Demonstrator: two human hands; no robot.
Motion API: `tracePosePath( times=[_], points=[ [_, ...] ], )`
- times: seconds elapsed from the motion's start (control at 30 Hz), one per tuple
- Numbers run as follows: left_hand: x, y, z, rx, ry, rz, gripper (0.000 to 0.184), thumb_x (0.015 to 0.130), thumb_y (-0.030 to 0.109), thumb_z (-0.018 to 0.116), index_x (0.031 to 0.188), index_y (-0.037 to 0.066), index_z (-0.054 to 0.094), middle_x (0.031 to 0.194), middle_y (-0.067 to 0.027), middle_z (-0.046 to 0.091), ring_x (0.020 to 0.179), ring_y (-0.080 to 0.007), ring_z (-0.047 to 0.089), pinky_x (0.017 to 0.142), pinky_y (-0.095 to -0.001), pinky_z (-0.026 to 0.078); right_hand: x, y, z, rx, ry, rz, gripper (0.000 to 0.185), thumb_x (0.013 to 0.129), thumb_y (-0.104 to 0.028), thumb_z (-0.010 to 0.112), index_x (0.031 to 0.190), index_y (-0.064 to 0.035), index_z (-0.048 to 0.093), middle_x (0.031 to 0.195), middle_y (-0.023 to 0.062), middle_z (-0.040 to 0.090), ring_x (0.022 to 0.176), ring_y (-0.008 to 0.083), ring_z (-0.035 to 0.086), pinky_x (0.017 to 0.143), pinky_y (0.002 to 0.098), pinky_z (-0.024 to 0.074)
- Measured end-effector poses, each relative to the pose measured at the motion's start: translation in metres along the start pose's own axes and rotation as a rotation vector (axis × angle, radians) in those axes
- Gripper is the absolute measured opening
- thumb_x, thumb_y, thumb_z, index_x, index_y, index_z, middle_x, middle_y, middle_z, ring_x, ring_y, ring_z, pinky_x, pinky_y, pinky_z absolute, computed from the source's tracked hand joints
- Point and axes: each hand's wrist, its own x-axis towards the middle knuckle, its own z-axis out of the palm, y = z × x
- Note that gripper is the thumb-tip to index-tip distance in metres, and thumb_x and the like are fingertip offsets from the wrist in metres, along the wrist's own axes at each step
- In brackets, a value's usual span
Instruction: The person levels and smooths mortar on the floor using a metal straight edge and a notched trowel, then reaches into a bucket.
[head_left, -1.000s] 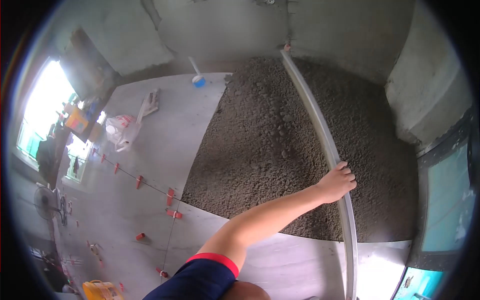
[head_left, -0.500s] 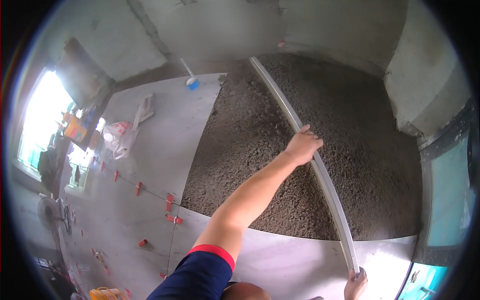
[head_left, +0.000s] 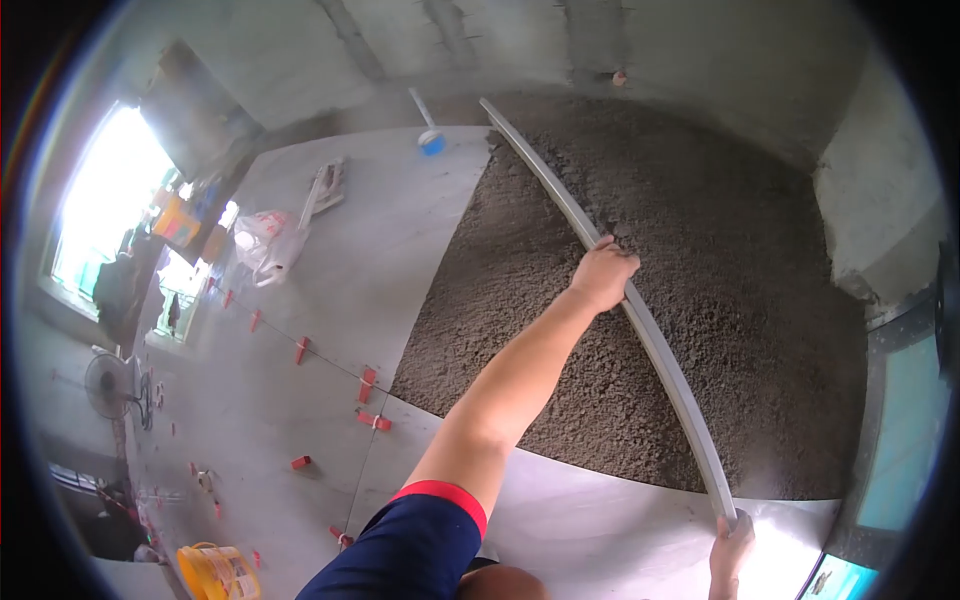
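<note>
A long pale metal straightedge (head_left: 665, 365) lies diagonally across a bed of grey-brown mortar (head_left: 540, 370). My left hand (head_left: 605, 272) is closed around its middle, fingers over the far side. At the near end, my right hand (head_left: 732, 550) grips the bar just beyond the mortar's front edge, over the pale tiles. The bar's far end reaches the corner of the tiled floor (head_left: 400, 230). Mortar looks crumbly left of the bar and smoother to its right.
Red tile-levelling wedges (head_left: 368, 385) stand along the tile joints. A plastic bag (head_left: 268, 245), a blue-and-white tool with a handle (head_left: 430, 140) and a yellow bucket (head_left: 215, 572) rest on the tiles. Walls border the mortar; a fan (head_left: 108, 385) stands at left.
The straightedge's far end has swung left across the mortar to the tile corner, with both hands still holding the bar. The camera view has shifted slightly.
</note>
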Motion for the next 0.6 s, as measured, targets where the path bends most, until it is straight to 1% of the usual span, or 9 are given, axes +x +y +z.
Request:
tracePosePath(
  times=[0.13, 0.17, 0.27, 0.3, 0.33, 0.4, 0.47, 0.5, 0.6],
  points=[
    [-0.022, 0.021, 0.014, -0.031, 0.066, 0.038, 0.018, 0.08, 0.005, 0.076, 0.087, 0.011, 0.061, 0.092, -0.0059, 0.069, 0.104, -0.0222, 0.067, 0.123, -0.0408, 0.03, -0.007, 0.026, -0.016, -0.024, 0.011, 0.008, 0.028, 0.084, -0.01, 0.072, 0.108, 0.0011, 0.066, 0.094, 0.022, 0.066, 0.089, 0.0426, 0.063, 0.08, 0.0471, 0.0492],
    [-0.028, 0.032, 0.007, -0.023, -0.005, 0.034, 0.018, 0.08, 0.005, 0.077, 0.087, 0.011, 0.061, 0.091, -0.0053, 0.069, 0.101, -0.0207, 0.067, 0.122, -0.0403, 0.032, -0.009, 0.043, -0.018, -0.053, -0.022, 0.007, 0.036, 0.086, -0.018, 0.073, 0.116, 0.0013, 0.065, 0.098, 0.0223, 0.066, 0.092, 0.0411, 0.064, 0.083, 0.0464, 0.0497],
    [-0.048, 0.058, 0.019, 0.001, 0.056, 0.061, 0.018, 0.08, 0.005, 0.078, 0.089, 0.011, 0.063, 0.088, -0.0033, 0.068, 0.096, -0.0183, 0.066, 0.12, -0.0386, 0.036, -0.02, 0.144, 0.007, -0.061, -0.132, 0.033, 0.041, 0.097, -0.018, 0.064, 0.133, 0.0018, 0.058, 0.119, 0.0239, 0.065, 0.105, 0.0376, 0.065, 0.091, 0.0486, 0.0515],
    [-0.057, 0.067, 0.024, -0.019, 0.066, 0.06, 0.018, 0.08, 0.006, 0.077, 0.09, 0.011, 0.064, 0.088, -0.003, 0.068, 0.095, -0.0183, 0.065, 0.118, -0.0382, 0.038, -0.024, 0.169, 0.011, -0.111, -0.147, 0.046, 0.041, 0.096, -0.014, 0.065, 0.133, 0.0014, 0.057, 0.124, 0.0235, 0.062, 0.106, 0.0354, 0.064, 0.091, 0.0461, 0.0524],
    [-0.066, 0.076, 0.029, -0.039, 0.075, 0.059, 0.017, 0.081, 0.007, 0.077, 0.091, 0.011, 0.064, 0.088, -0.0027, 0.068, 0.095, -0.0184, 0.065, 0.116, -0.0379, 0.04, -0.028, 0.2, 0.016, -0.117, -0.14, 0.031, 0.041, 0.096, -0.015, 0.066, 0.133, 0.0016, 0.057, 0.124, 0.0233, 0.061, 0.106, 0.0349, 0.064, 0.09, 0.0452, 0.0526],
    [-0.084, 0.094, 0.029, -0.037, 0.116, 0.079, 0.016, 0.082, 0.009, 0.077, 0.091, 0.011, 0.064, 0.087, -0.0021, 0.068, 0.091, -0.0174, 0.062, 0.103, -0.0343, 0.047, -0.046, 0.255, 0.024, -0.128, -0.126, 0.004, 0.041, 0.097, -0.017, 0.066, 0.133, 0.002, 0.057, 0.124, 0.0228, 0.061, 0.104, 0.0339, 0.064, 0.09, 0.0434, 0.0531],
    [-0.1, 0.107, 0.044, -0.081, 0.18, 0.098, 0.015, 0.083, 0.011, 0.076, 0.09, 0.012, 0.063, 0.087, -0.002, 0.067, 0.09, -0.0172, 0.061, 0.1, -0.0336, 0.047, -0.067, 0.28, 0.021, -0.118, -0.132, -0.027, 0.041, 0.098, -0.016, 0.064, 0.134, 0.0023, 0.056, 0.123, 0.0222, 0.061, 0.104, 0.0323, 0.063, 0.089, 0.0415, 0.0531],
    [-0.109, 0.113, 0.044, -0.098, 0.161, 0.104, 0.015, 0.083, 0.012, 0.076, 0.09, 0.011, 0.063, 0.086, -0.002, 0.067, 0.089, -0.0172, 0.061, 0.098, -0.0335, 0.047, -0.077, 0.314, 0.033, -0.073, -0.122, -0.035, 0.042, 0.099, -0.015, 0.064, 0.135, 0.0023, 0.054, 0.122, 0.0217, 0.06, 0.104, 0.032, 0.063, 0.089, 0.0416, 0.053],
    [-0.132, 0.129, 0.035, -0.131, 0.15, 0.137, 0.012, 0.084, 0.009, 0.071, 0.087, 0.01, 0.059, 0.082, -0.0029, 0.064, 0.085, -0.0196, 0.06, 0.093, -0.0354, 0.044, -0.102, 0.302, 0.015, 0.025, -0.285, 0.236, 0.041, 0.099, -0.012, 0.062, 0.137, 0.0012, 0.053, 0.123, 0.0216, 0.057, 0.106, 0.0318, 0.061, 0.09, 0.0418, 0.0523]
  ],
)
